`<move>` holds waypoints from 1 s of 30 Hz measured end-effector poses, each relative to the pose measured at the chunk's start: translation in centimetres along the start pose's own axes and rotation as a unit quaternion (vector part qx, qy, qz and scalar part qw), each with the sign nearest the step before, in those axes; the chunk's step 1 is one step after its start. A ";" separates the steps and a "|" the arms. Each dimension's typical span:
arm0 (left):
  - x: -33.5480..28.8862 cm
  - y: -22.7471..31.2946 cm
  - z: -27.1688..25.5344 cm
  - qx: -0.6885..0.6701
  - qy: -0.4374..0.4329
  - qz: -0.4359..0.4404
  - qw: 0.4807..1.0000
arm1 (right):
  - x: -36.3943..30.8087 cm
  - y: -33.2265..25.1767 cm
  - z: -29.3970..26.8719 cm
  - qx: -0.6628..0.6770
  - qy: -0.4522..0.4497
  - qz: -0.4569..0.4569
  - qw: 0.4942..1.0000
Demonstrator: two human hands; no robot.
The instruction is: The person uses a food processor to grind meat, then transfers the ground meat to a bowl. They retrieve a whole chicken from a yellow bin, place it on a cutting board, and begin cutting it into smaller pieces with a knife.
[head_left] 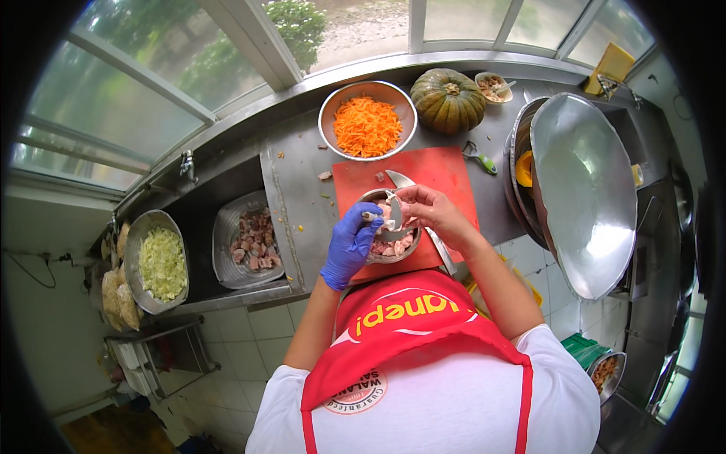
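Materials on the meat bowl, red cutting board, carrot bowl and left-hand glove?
Meat bowl: probably metal; grey, shiny rim.
Red cutting board: likely plastic, fairly matte; even colour, no wood grain visible.
Carrot bowl: looks like stainless steel; silvery wall, bright rim.
Blue glove: thin, rubbery, perhaps nitrile; it clings and wrinkles. Exact polymer can't be told by eye.

two hands [351, 246] [436, 216] — one gloved | one chopping board [448, 172] | one whole pumpkin [448, 102] | one peeler [484, 161]
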State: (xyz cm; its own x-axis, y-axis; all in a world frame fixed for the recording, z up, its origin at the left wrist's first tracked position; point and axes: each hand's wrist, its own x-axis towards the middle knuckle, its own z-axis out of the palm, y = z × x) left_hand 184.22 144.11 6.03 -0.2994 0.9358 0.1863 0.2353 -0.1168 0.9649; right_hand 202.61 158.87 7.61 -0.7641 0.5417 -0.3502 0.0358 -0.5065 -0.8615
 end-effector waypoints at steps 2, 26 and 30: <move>0.0 0.7 -0.2 -0.023 -0.012 -0.026 0.999 | 0.1 0.0 -0.2 -0.060 -0.013 -0.005 0.998; -1.2 1.5 -3.0 -0.286 -0.087 -0.138 0.944 | -0.3 3.0 0.9 0.083 0.033 0.019 0.996; -1.2 1.2 -3.1 -0.316 -0.092 -0.133 0.935 | 0.2 4.2 0.3 0.072 0.065 0.014 0.995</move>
State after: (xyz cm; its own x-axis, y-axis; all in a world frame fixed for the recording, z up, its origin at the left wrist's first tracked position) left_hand 182.01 141.81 7.52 -0.0919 0.9943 -0.0540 -0.4362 0.0086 0.8998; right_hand 202.41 156.69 4.02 -0.6733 0.6045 -0.4258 -0.0448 -0.6082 -0.7926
